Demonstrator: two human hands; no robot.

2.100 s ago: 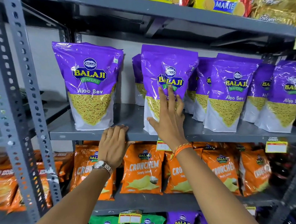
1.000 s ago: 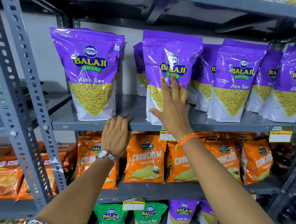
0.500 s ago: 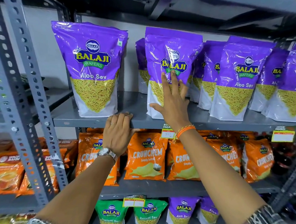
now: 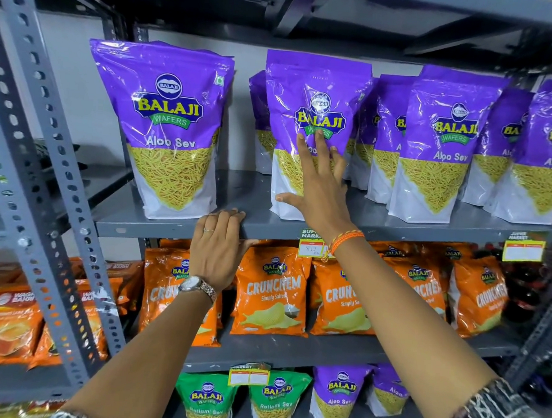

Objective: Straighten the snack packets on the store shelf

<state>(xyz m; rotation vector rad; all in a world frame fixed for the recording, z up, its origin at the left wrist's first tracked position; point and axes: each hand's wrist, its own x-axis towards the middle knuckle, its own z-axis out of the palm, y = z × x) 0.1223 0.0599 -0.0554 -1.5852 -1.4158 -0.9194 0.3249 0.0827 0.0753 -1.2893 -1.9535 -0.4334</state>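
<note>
Purple Balaji Aloo Sev packets stand upright on a grey shelf (image 4: 258, 204). One packet (image 4: 163, 127) stands alone at the left. The middle packet (image 4: 317, 91) has my right hand (image 4: 318, 185) flat against its front, fingers spread, thumb near its lower left corner. Further purple packets (image 4: 446, 145) crowd to the right, some behind others. My left hand (image 4: 215, 253) rests on the shelf's front edge between the left and middle packets, fingers curled over the lip and holding nothing.
Orange Crunchem packets (image 4: 271, 292) fill the shelf below. Green and purple Balaji packets (image 4: 206, 398) sit on the lowest shelf. A perforated grey upright (image 4: 44, 175) stands at the left. Price tags (image 4: 311, 248) hang on the shelf edge.
The view has tilted down a little, so the upper shelf of biscuit packs has left the frame. My right hand stays pressed on the middle packet; my left hand stays on the shelf edge.
</note>
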